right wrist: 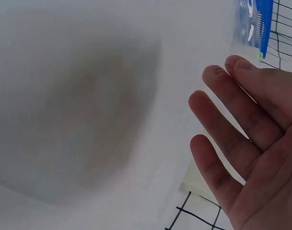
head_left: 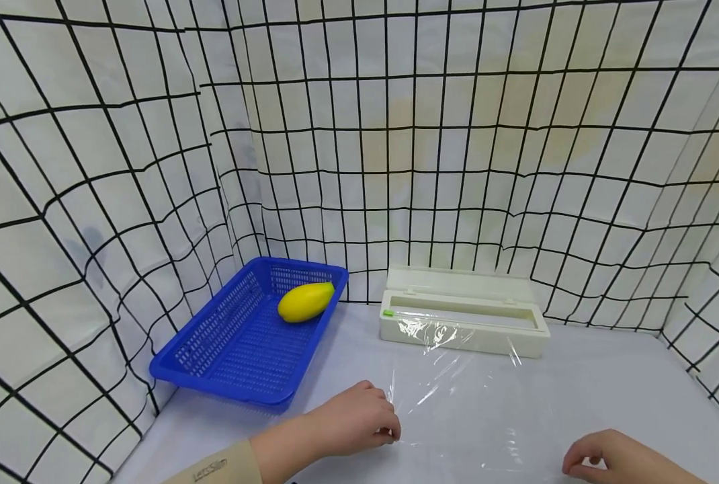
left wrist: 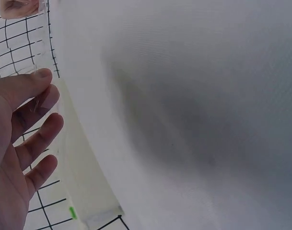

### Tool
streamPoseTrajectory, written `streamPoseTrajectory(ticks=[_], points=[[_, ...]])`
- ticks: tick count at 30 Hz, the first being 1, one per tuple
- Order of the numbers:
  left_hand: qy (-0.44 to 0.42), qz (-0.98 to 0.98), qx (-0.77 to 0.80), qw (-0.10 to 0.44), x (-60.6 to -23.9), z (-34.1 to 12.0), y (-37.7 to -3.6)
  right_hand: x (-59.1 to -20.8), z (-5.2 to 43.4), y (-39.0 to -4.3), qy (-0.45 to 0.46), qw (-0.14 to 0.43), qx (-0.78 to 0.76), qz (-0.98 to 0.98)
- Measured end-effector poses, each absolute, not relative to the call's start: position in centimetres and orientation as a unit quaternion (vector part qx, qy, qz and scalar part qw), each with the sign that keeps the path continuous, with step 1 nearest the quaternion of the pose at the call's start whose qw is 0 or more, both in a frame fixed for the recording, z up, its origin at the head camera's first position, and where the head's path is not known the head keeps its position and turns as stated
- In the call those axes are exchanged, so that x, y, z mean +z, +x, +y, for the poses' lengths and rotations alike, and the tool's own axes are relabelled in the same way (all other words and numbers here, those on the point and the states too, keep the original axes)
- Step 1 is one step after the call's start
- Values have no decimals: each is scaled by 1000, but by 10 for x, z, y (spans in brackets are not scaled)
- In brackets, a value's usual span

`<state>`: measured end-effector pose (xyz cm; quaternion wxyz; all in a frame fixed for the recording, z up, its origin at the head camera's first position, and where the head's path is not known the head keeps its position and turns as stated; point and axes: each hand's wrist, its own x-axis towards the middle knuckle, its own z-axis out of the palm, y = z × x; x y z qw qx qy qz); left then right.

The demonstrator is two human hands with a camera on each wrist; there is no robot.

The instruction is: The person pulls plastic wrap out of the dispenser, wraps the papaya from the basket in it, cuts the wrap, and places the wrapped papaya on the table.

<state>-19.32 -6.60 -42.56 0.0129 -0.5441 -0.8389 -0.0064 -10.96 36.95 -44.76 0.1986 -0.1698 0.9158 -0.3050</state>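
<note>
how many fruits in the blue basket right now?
1. A single yellow mango lies at the far end of the blue basket, near its back right corner. The basket floor is open to the head view, so nothing seems hidden.

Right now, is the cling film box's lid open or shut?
Open. The lid stands tipped back behind the cling film box, and film runs out across the table.

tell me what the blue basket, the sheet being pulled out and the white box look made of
Blue basket: rigid moulded plastic, going by its fine perforated mesh walls and slight gloss.
Sheet: thin clear plastic film, see-through with shiny wrinkles; the left hand pinches its corner, the right hand is at the other.
White box: probably hard matte plastic, smooth and cream-white.
</note>
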Motion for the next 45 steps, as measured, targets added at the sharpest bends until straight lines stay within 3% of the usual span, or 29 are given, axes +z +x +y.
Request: streamPoseTrajectory(ticks=[12, 15, 17, 19, 25, 35, 45], points=[[-560, -825, 60, 50, -453, -57, -201, -472, 365, -118, -232, 206, -311, 898], [-562, -822, 69, 55, -454, -56, -200, -475, 363, -115, -285, 172, -294, 896], [-560, -824, 67, 50, -454, -57, -199, -479, 362, -111, -331, 116, -280, 894], [-554, -829, 61, 39, -455, -57, -197, -482, 361, -106, -325, 83, -257, 906], [-534, -845, 29, 12, -456, -61, -193, -481, 357, -98, -180, 141, -212, 950], [-539, -842, 25, 13, -454, -69, -187, -478, 370, -99, -248, 118, -212, 938], [-505, -862, 1, -26, -450, -73, -181, -476, 376, -108, -224, 166, -252, 927]])
